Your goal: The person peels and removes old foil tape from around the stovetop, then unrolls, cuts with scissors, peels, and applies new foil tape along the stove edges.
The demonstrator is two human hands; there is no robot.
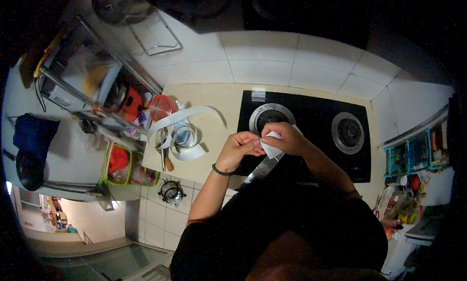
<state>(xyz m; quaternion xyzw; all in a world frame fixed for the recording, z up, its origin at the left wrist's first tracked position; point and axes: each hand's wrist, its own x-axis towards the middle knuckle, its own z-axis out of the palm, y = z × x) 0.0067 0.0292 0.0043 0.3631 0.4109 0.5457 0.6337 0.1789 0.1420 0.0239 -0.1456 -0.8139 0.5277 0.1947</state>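
Note:
Above the front left part of the stove, my left hand (242, 148) and my right hand (288, 139) meet, fingertips pinched together. Between them is a white strip (272, 148), folded over under my right fingers; my left thumb and forefinger pinch at its tip. A shiny silver strip (261, 169) runs down from the white piece toward my body. Its lower end is hidden by my dark clothing. To the left on the counter, a long white band (197, 111) lies in loose curls around a clear, bluish round container (183, 135).
The black stove (311, 135) has two burners. On the counter's left stand a red round container (162, 107) and a wooden-handled tool (169, 163). A metal rack (97, 33) rises at left; a green basket (116, 164) is below it. Teal baskets (408, 152) line the right.

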